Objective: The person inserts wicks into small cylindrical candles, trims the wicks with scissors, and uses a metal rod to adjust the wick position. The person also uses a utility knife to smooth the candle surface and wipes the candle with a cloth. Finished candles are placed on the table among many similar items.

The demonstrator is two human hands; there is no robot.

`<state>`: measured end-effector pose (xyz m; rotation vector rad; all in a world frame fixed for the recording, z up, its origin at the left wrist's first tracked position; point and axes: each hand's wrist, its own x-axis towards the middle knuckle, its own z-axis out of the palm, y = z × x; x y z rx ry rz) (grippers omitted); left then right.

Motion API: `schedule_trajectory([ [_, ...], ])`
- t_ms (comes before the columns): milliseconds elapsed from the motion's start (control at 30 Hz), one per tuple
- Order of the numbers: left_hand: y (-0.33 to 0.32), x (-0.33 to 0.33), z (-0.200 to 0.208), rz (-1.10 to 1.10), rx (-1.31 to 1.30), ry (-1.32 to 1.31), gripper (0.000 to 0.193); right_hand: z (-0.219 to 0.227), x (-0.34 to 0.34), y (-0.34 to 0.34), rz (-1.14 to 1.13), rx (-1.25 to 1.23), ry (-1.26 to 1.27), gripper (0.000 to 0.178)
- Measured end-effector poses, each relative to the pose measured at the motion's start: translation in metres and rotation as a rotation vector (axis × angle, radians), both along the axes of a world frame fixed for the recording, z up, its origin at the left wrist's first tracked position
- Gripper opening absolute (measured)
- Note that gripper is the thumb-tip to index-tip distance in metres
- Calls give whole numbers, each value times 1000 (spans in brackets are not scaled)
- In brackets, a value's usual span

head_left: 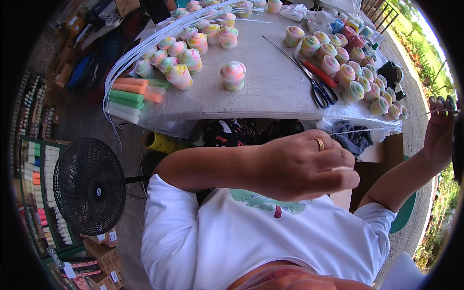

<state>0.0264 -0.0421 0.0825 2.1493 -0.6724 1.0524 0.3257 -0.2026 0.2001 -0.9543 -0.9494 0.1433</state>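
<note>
My left hand [314, 166] is held across my chest, closed, with a gold ring on one finger. A thin white strand [360, 130] runs rightward from behind its knuckles; what lies inside the fist is hidden. At the far right edge my right hand [439, 118] is raised with its fingers curled, and a thin line crosses them. Whether this is the same strand I cannot tell. Ahead on the white table [270, 72], one small cup with a pastel swirled top [233, 76] stands apart from the others.
Groups of similar cups stand left [191, 59] and right [345, 75]. Long white strands [145, 43] arch over orange, green and white sticks [128, 96]. Black-handled scissors [324, 94] lie beside a red-handled tool [319, 72]. A black fan [89, 186] stands left; a dark cloth [353, 139] sits below the table edge.
</note>
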Motion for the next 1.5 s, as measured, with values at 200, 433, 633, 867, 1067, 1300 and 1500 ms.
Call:
schedule_trajectory([
  [200,-46,6,36,9,-143,-443,19,-104,-71,52,473,-241,-177,22],
  [433,-56,9,36,56,-9,-68,15,-137,-109,72,270,-587,-203,13],
  [633,54,-12,-21,473,-53,114,33,-189,-151,80,597,-899,17,9],
  [867,158,-40,-98,1024,-396,478,78,-281,-276,179,932,-587,-904,22],
  [1067,158,-43,-138,887,-491,496,100,-222,-200,166,964,-676,-938,30],
  [1300,157,-19,-129,925,-607,436,79,-216,-16,172,-515,-1046,-989,28],
  [1500,156,-18,-126,922,-588,373,67,-218,-14,178,-421,-1272,-945,38],
])
